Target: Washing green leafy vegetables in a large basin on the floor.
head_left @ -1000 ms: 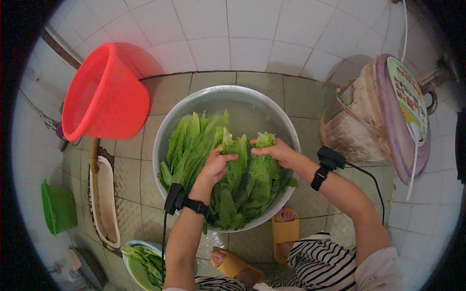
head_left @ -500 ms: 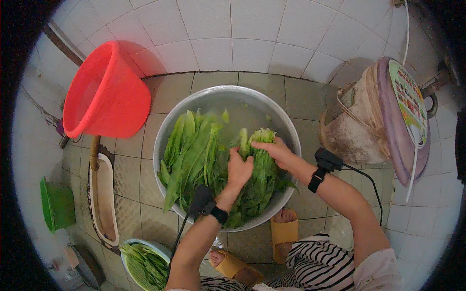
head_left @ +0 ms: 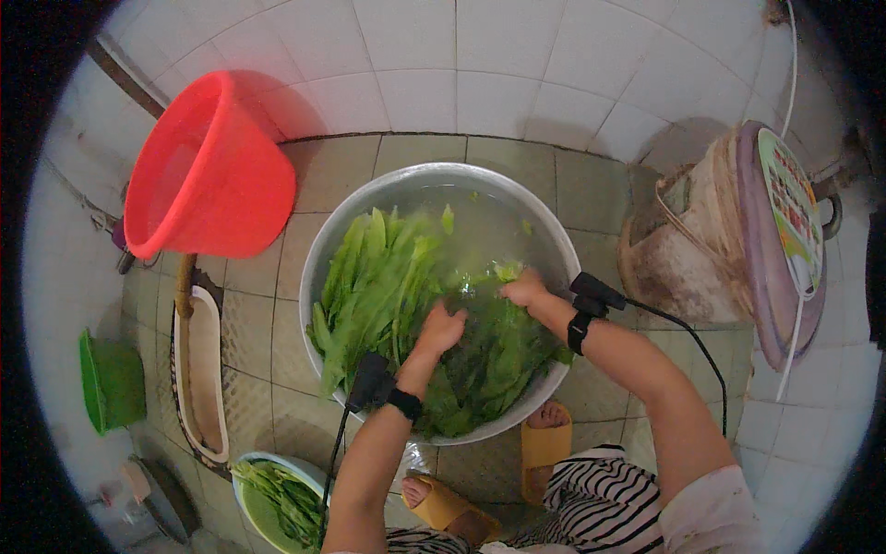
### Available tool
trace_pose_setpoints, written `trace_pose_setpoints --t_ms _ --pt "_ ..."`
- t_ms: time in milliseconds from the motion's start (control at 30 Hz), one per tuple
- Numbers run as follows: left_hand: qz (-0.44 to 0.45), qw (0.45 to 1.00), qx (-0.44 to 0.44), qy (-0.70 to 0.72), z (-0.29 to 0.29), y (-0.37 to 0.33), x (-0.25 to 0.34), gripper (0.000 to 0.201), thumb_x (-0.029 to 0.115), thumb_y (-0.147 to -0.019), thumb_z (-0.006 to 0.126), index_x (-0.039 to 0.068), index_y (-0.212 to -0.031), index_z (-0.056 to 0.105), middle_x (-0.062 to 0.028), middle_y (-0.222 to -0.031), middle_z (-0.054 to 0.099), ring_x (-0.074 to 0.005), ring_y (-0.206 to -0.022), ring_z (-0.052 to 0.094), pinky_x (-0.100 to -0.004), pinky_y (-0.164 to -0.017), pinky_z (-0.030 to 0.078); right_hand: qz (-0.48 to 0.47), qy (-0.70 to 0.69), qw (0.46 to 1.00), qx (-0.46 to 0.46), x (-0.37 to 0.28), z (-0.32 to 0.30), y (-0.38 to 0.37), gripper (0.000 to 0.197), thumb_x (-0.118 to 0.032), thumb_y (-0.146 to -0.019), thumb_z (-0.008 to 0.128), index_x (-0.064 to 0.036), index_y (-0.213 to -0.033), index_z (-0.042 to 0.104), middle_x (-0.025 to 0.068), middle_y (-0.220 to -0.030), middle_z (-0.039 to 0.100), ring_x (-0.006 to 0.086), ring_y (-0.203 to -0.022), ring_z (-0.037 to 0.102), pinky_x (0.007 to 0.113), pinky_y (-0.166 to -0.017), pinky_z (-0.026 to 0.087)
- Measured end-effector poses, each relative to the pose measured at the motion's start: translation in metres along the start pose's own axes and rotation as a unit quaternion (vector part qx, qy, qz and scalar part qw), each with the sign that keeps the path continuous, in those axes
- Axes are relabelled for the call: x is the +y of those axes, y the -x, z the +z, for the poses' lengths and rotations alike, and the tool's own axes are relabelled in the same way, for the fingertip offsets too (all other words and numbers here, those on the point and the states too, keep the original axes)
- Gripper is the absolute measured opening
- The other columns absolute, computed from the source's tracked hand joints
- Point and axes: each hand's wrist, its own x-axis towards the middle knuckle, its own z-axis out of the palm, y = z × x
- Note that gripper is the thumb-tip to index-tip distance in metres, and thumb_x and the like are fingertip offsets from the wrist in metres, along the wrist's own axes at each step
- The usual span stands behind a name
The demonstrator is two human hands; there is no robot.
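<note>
A large round metal basin of cloudy water stands on the floor in front of me, holding long leafy greens. Bright leaves pile up on its left side, while a darker bunch lies wet and partly under water at the right. My right hand is closed on the pale stem end of this bunch near the basin's right side. To the left of the bunch, at the water surface, my left hand is curled closed; its fingertips are hidden, so what it holds cannot be made out.
A red bucket stands back left, above a squat toilet. A green bin is far left. A basket of greens sits near left. At right stands a stained bucket beside a purple lid.
Both hands have lowered the bunch into the water, and its upright stalks no longer stick up between them. My left hand has moved slightly left and down. The water now ripples and glints.
</note>
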Motion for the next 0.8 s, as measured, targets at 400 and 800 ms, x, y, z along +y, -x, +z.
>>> trace_pose_setpoints --t_ms 400,800 --pt "0.311 0.942 0.084 0.092 -0.023 0.057 0.104 0.079 0.021 -0.051 0.078 -0.002 -0.112 0.032 -0.0144 -0.108 0.046 -0.0229 -0.101 0.046 -0.0324 -0.084 0.038 -0.237 -0.283 0.928 -0.047 -0.126 -0.054 0.125 0.033 -0.013 -0.064 0.070 0.0007 -0.090 0.057 0.0060 -0.087 0.059 0.0139 -0.077 0.055 0.028 -0.070 0.043" --pt "0.369 0.905 0.195 0.077 -0.113 0.108 0.193 0.022 0.001 -0.063 0.061 -0.004 -0.084 0.056 -0.0098 -0.081 0.060 -0.0167 -0.075 0.056 -0.0299 -0.069 0.044 -0.448 -0.266 0.853 -0.036 -0.216 -0.087 0.192 0.057 -0.029 -0.057 0.075 0.0030 -0.097 0.052 0.0124 -0.094 0.056 0.0169 -0.083 0.053 0.030 -0.076 0.042"
